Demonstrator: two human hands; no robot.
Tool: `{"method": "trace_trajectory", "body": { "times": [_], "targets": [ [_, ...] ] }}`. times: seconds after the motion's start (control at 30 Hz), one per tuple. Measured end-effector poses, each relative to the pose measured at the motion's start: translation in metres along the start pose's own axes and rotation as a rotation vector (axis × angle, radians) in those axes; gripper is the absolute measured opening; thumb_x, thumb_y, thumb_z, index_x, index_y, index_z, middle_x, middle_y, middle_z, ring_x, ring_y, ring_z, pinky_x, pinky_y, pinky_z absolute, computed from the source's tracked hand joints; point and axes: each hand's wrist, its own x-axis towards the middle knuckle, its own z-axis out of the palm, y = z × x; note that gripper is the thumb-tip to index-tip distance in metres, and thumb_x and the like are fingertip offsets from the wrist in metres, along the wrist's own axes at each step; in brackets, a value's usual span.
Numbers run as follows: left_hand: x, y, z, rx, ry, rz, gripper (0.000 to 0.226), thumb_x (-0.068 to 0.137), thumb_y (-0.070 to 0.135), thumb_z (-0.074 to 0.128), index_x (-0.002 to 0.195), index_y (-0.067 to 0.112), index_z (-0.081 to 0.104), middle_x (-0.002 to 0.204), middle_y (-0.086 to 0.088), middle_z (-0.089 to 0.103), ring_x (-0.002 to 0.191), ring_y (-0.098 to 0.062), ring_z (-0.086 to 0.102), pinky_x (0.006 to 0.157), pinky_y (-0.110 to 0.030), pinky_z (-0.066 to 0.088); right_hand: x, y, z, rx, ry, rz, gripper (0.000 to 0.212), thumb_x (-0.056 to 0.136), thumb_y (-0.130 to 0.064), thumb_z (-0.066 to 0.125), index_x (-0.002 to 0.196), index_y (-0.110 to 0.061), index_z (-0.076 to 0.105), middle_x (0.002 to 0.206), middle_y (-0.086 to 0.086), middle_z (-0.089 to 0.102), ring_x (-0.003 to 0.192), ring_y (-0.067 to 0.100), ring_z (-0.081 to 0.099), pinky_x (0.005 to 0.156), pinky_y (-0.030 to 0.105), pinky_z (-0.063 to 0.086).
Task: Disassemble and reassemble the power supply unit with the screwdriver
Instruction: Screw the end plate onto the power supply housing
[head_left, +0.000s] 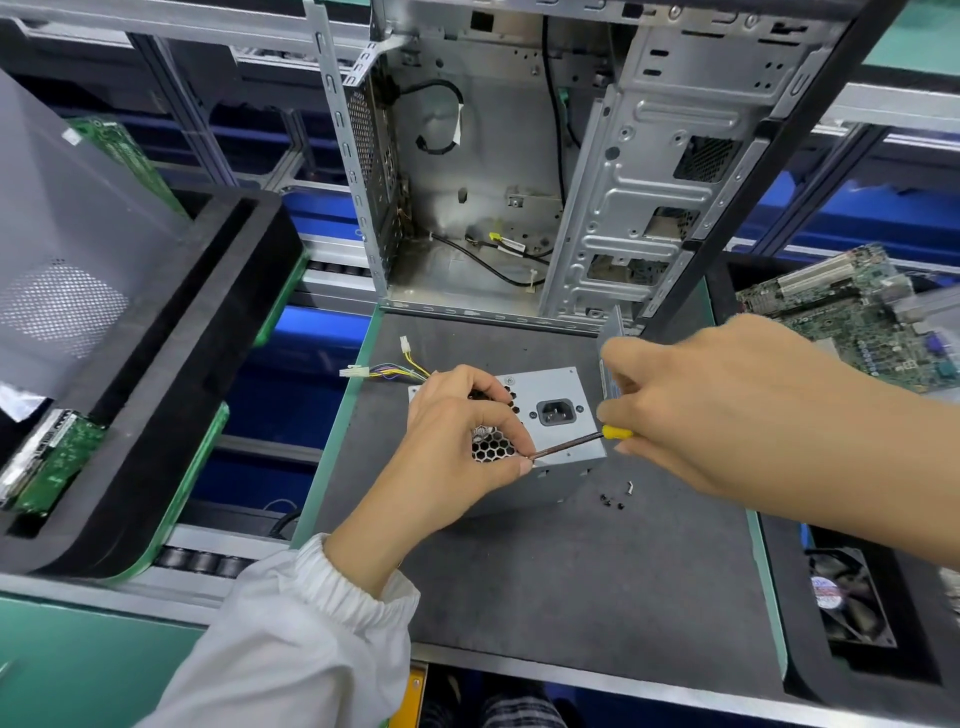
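The grey power supply unit (558, 400) stands on the dark mat (597, 577), its socket face and honeycomb fan grille turned up toward me. My left hand (462, 447) rests on the grille side, fingertips pinched at the screwdriver's tip near the lower edge. My right hand (727, 410) grips the yellow handle of the screwdriver (571, 443), whose dark shaft slants down-left across the unit's face. Several small loose screws (615, 496) lie on the mat just right of the unit. A bundle of coloured cables (389, 370) with white plugs trails off the unit's far left.
An open, stripped computer case (519, 171) stands upright behind the mat. A black foam tray (171, 374) with green circuit boards sits to the left. To the right lie a motherboard (852, 317) and, lower down, a fan (847, 597) in another tray.
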Motion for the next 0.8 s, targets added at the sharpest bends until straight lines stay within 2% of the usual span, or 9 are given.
{"method": "trace_trajectory", "body": {
  "times": [0.1,0.2,0.27,0.3,0.37,0.5,0.63,0.7,0.8],
  "targets": [
    [0.001,-0.001,0.000,-0.017,0.010,0.016,0.019,0.077,0.021,0.082,0.075,0.036,0.070,0.109,0.014,0.049,0.110,-0.007,0.038,0.106,-0.034,0.029,0.016,-0.006,-0.014,-0.090,0.015,-0.027,0.015,0.086,-0.019,0.060,0.074,-0.023,0.052,0.074,-0.004,0.047,0.062,0.023,0.056,0.044,0.023,0.014],
    [0.000,0.000,0.001,-0.028,0.034,0.043,0.032,0.077,0.019,0.081,0.071,0.043,0.061,0.107,0.012,0.050,0.105,-0.004,0.036,0.105,-0.035,0.030,0.029,-0.007,-0.030,-0.230,0.038,-0.081,0.024,0.065,0.001,0.042,0.053,-0.019,0.037,0.044,-0.001,0.012,0.036,0.016,0.031,0.047,0.015,0.013],
    [0.000,0.000,0.002,-0.024,0.042,0.048,0.032,0.076,0.017,0.080,0.071,0.042,0.060,0.109,0.009,0.052,0.106,-0.004,0.035,0.105,-0.034,0.029,0.031,-0.007,-0.040,-0.314,0.015,-0.155,0.019,0.064,-0.004,0.038,0.059,-0.021,0.045,0.045,0.000,0.002,0.035,0.014,0.009,0.044,0.014,0.009],
    [0.000,0.001,0.002,-0.017,0.038,0.047,0.029,0.077,0.017,0.080,0.071,0.039,0.062,0.109,0.008,0.052,0.106,-0.004,0.035,0.106,-0.033,0.028,0.036,-0.006,-0.042,-0.323,-0.024,-0.205,0.010,0.071,-0.011,0.049,0.071,-0.020,0.046,0.047,-0.002,0.010,0.037,0.014,0.010,0.041,0.017,0.008],
    [0.000,0.001,0.001,-0.008,0.024,0.044,0.022,0.078,0.017,0.079,0.074,0.034,0.065,0.109,0.009,0.052,0.106,-0.003,0.034,0.107,-0.033,0.026,0.044,-0.002,-0.041,-0.245,-0.057,-0.255,0.020,0.079,-0.018,0.056,0.090,-0.018,0.040,0.064,-0.002,0.022,0.045,0.014,0.021,0.041,0.023,0.013],
    [0.000,0.000,0.000,-0.017,0.019,0.055,0.020,0.077,0.016,0.079,0.076,0.032,0.066,0.105,0.010,0.050,0.100,0.009,0.033,0.112,-0.035,0.022,0.042,0.004,-0.039,-0.259,-0.021,-0.276,0.022,0.074,0.001,0.046,0.069,-0.011,0.029,0.068,0.001,0.026,0.052,0.020,0.033,0.043,0.025,0.015],
    [0.001,-0.003,0.006,0.055,0.056,0.079,0.026,0.071,0.025,0.084,0.075,0.038,0.062,0.101,0.015,0.046,0.104,-0.004,0.036,0.108,-0.030,0.021,0.033,0.002,-0.044,-0.250,-0.080,-0.341,0.016,0.054,-0.001,0.024,0.062,-0.013,0.017,0.055,0.000,0.027,0.048,0.020,0.037,0.044,0.020,0.017],
    [0.002,-0.004,0.010,0.077,0.090,0.090,0.028,0.069,0.028,0.086,0.072,0.039,0.060,0.100,0.017,0.045,0.102,-0.001,0.034,0.109,-0.029,0.018,0.038,0.001,-0.039,-0.289,-0.041,-0.346,0.021,0.062,-0.001,0.034,0.068,-0.010,0.016,0.053,0.000,0.026,0.041,0.014,0.025,0.042,0.020,0.017],
    [0.001,-0.007,0.013,0.051,0.109,0.093,0.025,0.069,0.028,0.086,0.072,0.036,0.062,0.099,0.017,0.046,0.104,0.009,0.032,0.112,-0.033,0.016,0.043,0.002,-0.032,-0.249,-0.048,-0.296,0.042,0.084,-0.019,0.055,0.083,-0.015,0.013,0.065,-0.001,0.027,0.045,0.013,0.026,0.041,0.025,0.017]
  ]
}}
